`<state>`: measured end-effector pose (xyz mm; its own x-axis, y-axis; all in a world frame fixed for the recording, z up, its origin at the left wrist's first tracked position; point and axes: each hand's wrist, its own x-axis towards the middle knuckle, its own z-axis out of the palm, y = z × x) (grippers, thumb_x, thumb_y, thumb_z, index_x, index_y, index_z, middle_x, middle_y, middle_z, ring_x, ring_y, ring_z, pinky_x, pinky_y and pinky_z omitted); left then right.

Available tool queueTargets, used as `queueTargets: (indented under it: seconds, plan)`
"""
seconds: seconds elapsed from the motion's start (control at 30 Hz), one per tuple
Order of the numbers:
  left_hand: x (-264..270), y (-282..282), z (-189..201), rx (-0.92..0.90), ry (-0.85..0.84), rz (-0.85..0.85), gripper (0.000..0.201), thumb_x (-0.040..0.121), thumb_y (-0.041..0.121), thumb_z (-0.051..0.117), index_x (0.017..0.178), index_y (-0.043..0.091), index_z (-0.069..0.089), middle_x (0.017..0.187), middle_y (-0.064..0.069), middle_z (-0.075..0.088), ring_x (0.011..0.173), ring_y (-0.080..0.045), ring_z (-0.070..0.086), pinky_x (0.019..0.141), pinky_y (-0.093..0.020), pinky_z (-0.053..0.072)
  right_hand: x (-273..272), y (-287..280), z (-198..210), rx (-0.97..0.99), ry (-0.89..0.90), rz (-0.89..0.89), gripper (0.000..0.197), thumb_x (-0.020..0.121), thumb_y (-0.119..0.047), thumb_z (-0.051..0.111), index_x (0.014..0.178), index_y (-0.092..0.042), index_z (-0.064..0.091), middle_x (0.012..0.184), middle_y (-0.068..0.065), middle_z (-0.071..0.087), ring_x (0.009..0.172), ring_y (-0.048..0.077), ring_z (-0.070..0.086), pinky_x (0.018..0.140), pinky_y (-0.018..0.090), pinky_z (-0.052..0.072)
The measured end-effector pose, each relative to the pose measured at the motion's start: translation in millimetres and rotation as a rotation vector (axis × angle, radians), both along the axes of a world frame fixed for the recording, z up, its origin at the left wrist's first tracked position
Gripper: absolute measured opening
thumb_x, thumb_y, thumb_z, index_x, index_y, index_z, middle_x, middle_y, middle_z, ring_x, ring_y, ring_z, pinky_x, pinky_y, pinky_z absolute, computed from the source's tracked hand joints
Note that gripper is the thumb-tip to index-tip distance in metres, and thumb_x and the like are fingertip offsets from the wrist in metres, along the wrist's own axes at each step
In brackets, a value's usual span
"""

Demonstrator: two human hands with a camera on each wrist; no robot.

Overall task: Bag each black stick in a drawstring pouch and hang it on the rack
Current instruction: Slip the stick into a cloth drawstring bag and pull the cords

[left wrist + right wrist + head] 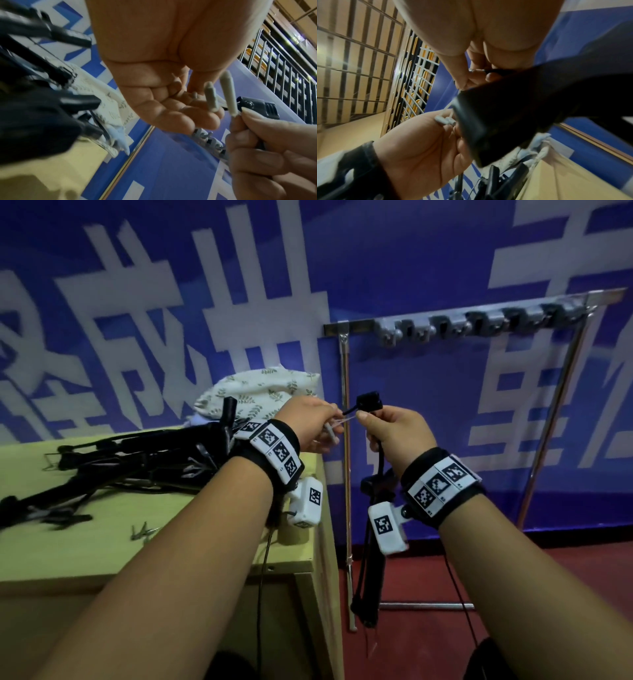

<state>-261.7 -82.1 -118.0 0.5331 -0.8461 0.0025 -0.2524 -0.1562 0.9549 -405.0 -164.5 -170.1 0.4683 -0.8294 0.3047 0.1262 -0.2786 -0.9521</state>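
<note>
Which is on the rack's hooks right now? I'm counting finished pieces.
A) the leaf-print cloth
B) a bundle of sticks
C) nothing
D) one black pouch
C: in the head view the rack shows its row of grey hooks bare, with nothing hanging from them.

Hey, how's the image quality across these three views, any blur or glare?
Head view: mostly sharp, dim bluish light, rack bowed by the wide lens. Left wrist view: black sticks smeared, white cord tips soft. Right wrist view: near black object out of focus, lamp glare at the left edge.
</note>
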Motion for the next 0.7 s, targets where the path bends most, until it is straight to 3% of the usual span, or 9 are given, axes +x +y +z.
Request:
queueTargets:
  seconds: [0.17,0.37,0.6,0.7]
  plan:
    - [11,67,26,0.006,0.037,0.013,0.010,0.100,0.013,0.059,0.105,0.008,0.066,0.065,-0.008,0.064,0.049,-0.020,0.057,0.054,-0.026,0.045,22,46,27,-0.080,0.020,0.061,0.042,0.099,-0.028,0.074,0.084,0.009,0.062,0.066,0.012,0.046,0.062,0.020,0.039,0.062,0.035,0.036]
    - [37,122,31,0.046,-0.052,0.112,0.020,0.097,0.015,0.062,0.110,0.004,0.072,0.080,-0.011,0.072,0.058,-0.022,0.066,0.054,-0.028,0.055,58,86,46,-0.148,0.117,0.099,0.034,0.096,-0.032,0.077,0.077,-0.005,0.070,0.059,-0.003,0.049,0.059,0.016,0.045,0.065,0.035,0.043]
    - [73,184,23,0.055,-0.039,0.210,0.020,0.101,0.019,0.059,0.110,0.007,0.073,0.084,-0.008,0.077,0.063,-0.019,0.069,0.065,-0.030,0.057,94,128,54,-0.280,0.287,0.191,0.044,0.098,-0.037,0.075,0.094,0.007,0.071,0.070,0.010,0.054,0.061,0.019,0.048,0.056,0.029,0.038]
    - [90,201,20,0.094,-0.057,0.242,0.021,0.101,0.018,0.059,0.112,0.006,0.072,0.093,-0.017,0.075,0.070,-0.023,0.068,0.065,-0.032,0.057,108,142,51,-0.262,0.311,0.230,0.046,0.097,-0.038,0.077,0.089,0.006,0.070,0.068,0.009,0.053,0.059,0.019,0.047,0.058,0.030,0.039]
